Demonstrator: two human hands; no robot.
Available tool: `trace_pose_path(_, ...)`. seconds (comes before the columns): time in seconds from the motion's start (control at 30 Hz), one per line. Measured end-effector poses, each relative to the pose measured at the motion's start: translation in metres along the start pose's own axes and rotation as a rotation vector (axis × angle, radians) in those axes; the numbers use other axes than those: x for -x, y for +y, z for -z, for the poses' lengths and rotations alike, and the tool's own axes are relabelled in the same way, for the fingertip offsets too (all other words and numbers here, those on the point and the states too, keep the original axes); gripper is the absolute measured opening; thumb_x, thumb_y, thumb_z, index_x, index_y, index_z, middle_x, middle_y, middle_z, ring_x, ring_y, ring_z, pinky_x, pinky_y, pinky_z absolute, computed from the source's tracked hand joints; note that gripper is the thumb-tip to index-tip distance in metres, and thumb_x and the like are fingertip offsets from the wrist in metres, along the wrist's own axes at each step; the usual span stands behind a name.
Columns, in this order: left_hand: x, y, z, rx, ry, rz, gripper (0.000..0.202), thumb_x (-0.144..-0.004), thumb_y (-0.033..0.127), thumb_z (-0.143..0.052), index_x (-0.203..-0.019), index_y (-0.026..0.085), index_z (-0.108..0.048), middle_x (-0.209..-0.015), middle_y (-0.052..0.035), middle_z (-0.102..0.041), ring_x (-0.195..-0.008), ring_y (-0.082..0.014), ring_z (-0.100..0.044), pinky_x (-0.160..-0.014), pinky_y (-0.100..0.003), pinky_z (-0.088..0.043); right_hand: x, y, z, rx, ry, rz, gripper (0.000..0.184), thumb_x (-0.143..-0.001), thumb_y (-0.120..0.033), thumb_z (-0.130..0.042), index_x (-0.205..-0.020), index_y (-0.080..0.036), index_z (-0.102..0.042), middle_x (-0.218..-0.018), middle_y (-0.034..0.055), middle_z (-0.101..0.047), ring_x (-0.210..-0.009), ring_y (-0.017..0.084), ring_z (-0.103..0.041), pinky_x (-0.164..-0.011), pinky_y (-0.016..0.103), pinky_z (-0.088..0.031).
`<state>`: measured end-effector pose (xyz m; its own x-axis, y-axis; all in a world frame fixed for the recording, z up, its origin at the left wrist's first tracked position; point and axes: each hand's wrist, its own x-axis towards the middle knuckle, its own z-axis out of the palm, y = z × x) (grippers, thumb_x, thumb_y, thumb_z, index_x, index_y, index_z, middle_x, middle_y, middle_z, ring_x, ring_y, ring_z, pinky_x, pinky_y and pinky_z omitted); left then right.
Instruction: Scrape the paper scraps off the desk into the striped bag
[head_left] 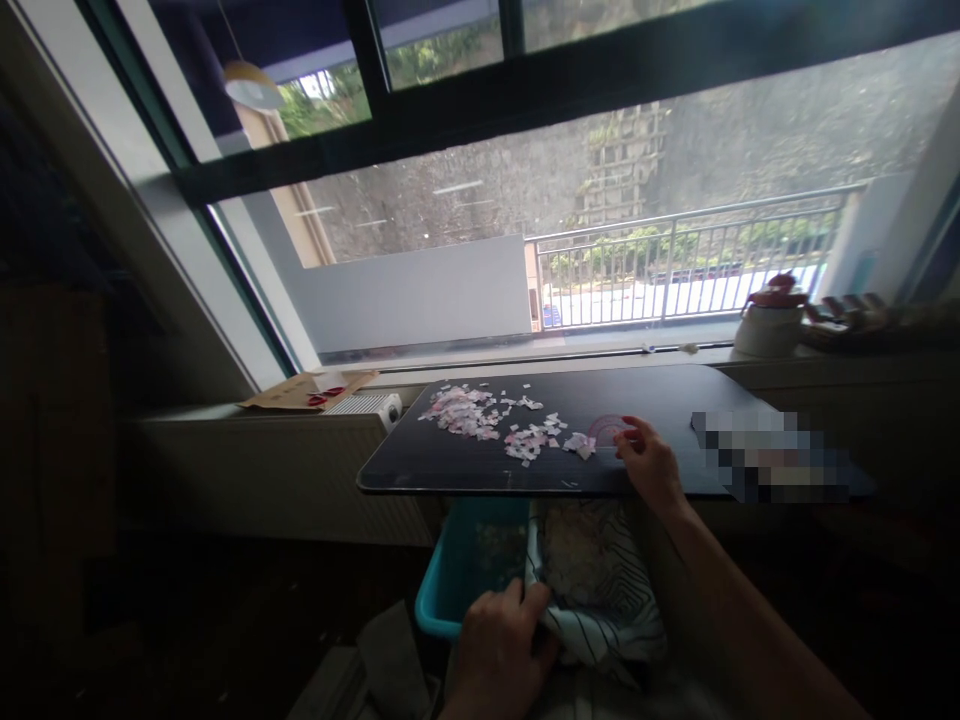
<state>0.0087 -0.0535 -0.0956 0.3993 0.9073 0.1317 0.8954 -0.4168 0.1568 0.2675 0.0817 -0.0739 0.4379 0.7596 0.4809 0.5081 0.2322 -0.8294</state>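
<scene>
A dark tabletop point(420, 465) stands in front of a window and carries a scatter of small pink and white paper scraps point(480, 412). My right hand point(649, 462) rests at the table's near edge, fingers curled on a clear pinkish protractor point(611, 430) lying flat by the scraps. Lower down, my left hand point(499, 650) is closed on the edge of a striped white cloth point(600, 600) that holds more pale scraps. The cloth hangs beside a teal plastic bin point(450, 580) under the table.
A white radiator point(262, 480) runs under the window sill at left, with cardboard and red scissors point(322, 397) on top. A white pot with a red lid point(769, 320) sits on the sill at right. A blurred patch covers the table's right end.
</scene>
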Motion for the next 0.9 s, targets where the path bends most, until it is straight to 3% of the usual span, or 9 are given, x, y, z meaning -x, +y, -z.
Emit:
trace_pose_path(0.17,-0.002,0.000,0.000,-0.002,-0.051,0.016,0.019,-0.078,0.025,-0.055,-0.096,0.026,-0.060,-0.089,-0.0010,-0.061,-0.077,-0.0208,-0.056,-0.068,-0.030,-0.036,-0.001,0.002,0.000,-0.168,-0.111,-0.023,0.037,-0.074,-0.043,-0.059,-0.101,-0.018,-0.060,-0.078,0.0039,-0.067,-0.057,0.016,-0.063,-0.059,0.031,-0.052)
trace_pose_path(0.27,-0.002,0.000,0.001,-0.008,-0.056,0.019,0.019,-0.079,0.026,-0.054,-0.097,0.026,-0.060,-0.090,-0.0012,-0.061,-0.079,-0.0211,-0.056,-0.069,-0.030,-0.037,-0.002,0.002,0.000,-0.259,-0.089,-0.070,0.040,-0.072,-0.045,-0.060,-0.101,-0.017,-0.059,-0.078,0.0044,-0.068,-0.056,0.016,-0.063,-0.056,0.031,-0.053)
trace_pose_path(0.47,-0.001,0.002,0.005,-0.015,-0.056,0.021,0.018,-0.078,0.025,-0.055,-0.096,0.025,-0.059,-0.090,-0.0012,-0.061,-0.080,-0.0202,-0.057,-0.071,-0.029,-0.038,-0.002,0.000,0.001,-0.288,-0.190,-0.084,0.039,-0.070,-0.045,-0.063,-0.095,-0.015,-0.062,-0.076,0.0057,-0.071,-0.057,0.016,-0.064,-0.061,0.033,-0.053)
trace_pose_path(0.63,-0.001,0.002,0.001,-0.018,-0.013,0.004,0.018,-0.078,0.024,-0.056,-0.095,0.026,-0.058,-0.088,-0.0004,-0.061,-0.078,-0.0203,-0.056,-0.069,-0.029,-0.037,-0.001,-0.003,0.003,-0.310,-0.116,-0.107,0.042,-0.070,-0.047,-0.062,-0.095,-0.014,-0.061,-0.080,0.0076,-0.072,-0.060,0.017,-0.065,-0.062,0.033,-0.053)
trace_pose_path(0.9,0.002,-0.005,0.010,0.018,0.011,-0.032,0.012,-0.079,0.023,-0.057,-0.091,0.025,-0.057,-0.084,0.0010,-0.060,-0.075,-0.0195,-0.055,-0.065,-0.029,-0.034,-0.009,-0.016,0.005,-0.291,-0.177,-0.198,0.033,-0.068,-0.037,-0.061,-0.092,-0.013,-0.062,-0.075,0.0068,-0.071,-0.058,0.015,-0.063,-0.059,0.030,-0.051)
